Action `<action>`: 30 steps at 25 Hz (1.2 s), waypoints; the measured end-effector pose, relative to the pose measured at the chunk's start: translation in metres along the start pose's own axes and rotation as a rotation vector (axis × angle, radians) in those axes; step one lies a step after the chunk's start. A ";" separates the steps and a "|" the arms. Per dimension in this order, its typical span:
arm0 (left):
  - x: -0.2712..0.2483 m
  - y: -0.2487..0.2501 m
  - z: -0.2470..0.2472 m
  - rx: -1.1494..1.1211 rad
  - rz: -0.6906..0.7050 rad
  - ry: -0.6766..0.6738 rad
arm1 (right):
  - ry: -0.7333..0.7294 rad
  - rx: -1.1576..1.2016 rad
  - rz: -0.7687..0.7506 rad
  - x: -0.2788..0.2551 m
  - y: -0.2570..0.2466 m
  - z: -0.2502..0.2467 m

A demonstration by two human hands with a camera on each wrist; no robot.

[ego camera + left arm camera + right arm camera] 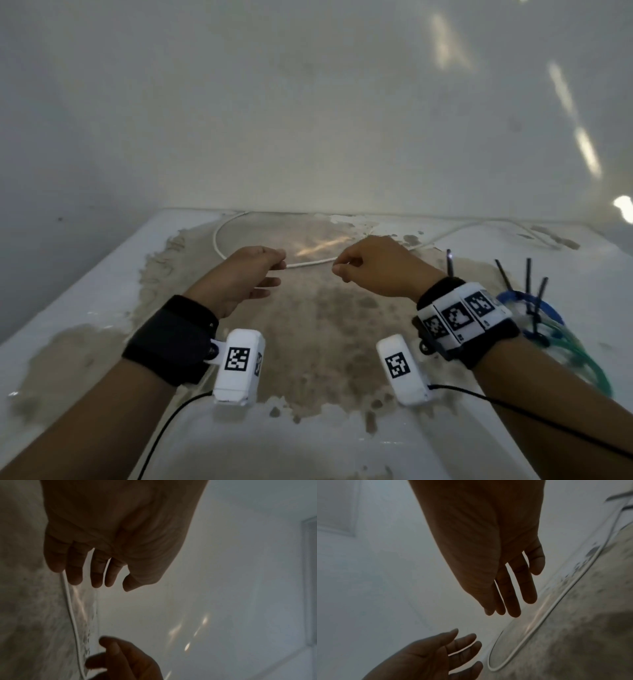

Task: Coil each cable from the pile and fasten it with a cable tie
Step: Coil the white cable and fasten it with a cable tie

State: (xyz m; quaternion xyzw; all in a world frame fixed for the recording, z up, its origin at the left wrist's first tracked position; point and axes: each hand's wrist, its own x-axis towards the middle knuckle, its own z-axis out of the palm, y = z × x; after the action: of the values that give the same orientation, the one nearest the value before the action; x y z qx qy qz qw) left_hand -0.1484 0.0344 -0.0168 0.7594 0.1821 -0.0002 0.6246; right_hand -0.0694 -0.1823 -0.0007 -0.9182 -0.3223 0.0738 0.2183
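A thin white cable (pixel 308 263) lies in a wide loop on the worn table (pixel 102 274); one stretch runs between my two hands. My left hand (pixel 279 270) hovers at that stretch's left end with its fingers straight and spread. In the left wrist view the cable (pixel 70 608) runs out from behind the left hand (pixel 96 582); contact cannot be told. My right hand (pixel 342 269) is at the right end, fingers loosely bent. The right wrist view shows the right hand (pixel 510 609) with long fingers holding nothing, and the cable (pixel 556 601) flat on the table beside it.
Several black cable ties (pixel 529 274) stick up at the right. Beside them lie coiled blue (pixel 527 301) and green (pixel 582 363) cables, bound with black ties. The white cable's far end trails toward the back right. A white wall rises right behind the table.
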 end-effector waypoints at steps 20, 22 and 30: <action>0.016 -0.035 -0.078 -0.422 -0.166 0.132 | 0.026 -0.076 -0.219 0.117 -0.074 0.080; 0.023 -0.031 -0.073 -0.543 -0.115 0.157 | 0.046 0.001 -0.272 0.079 -0.072 0.073; 0.002 -0.002 -0.034 -0.386 0.146 0.234 | 0.064 0.215 -0.137 0.000 -0.043 0.061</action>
State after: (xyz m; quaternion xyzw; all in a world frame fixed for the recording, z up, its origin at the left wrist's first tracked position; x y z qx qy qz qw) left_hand -0.1544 0.0673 -0.0114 0.6320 0.1947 0.1677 0.7311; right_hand -0.1108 -0.1305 -0.0360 -0.8672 -0.3674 0.0635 0.3302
